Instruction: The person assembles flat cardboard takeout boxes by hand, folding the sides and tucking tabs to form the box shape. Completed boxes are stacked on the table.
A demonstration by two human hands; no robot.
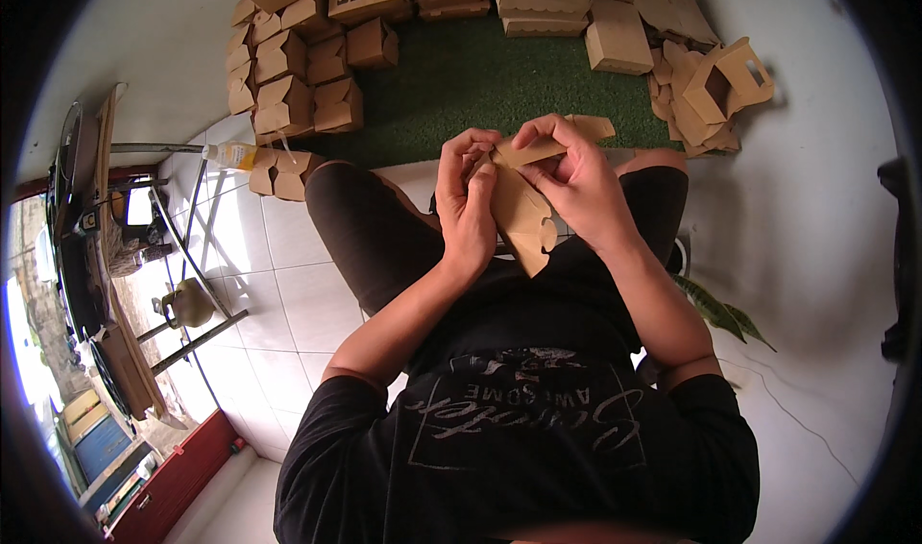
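Above my lap I hold a brown cardboard box blank [523,219], partly folded, with curved cut tabs along its lower end. My left hand [468,193] grips its left edge, the fingertips pinched near the upper corner. On the other side my right hand [576,181] has thumb and fingers closed on an upper flap, and a strip of card sticks out to the right past the fingers. Both hands are close together, and their fingers hide part of the folds where the panels meet.
Several folded brown boxes [284,104] stand stacked at the far left on a green turf mat [432,88]. Flatter boxes [545,4] are piled at the back. At right lie flattened blanks and an open handled box [727,81]. A bottle of yellow liquid [230,155] is at left.
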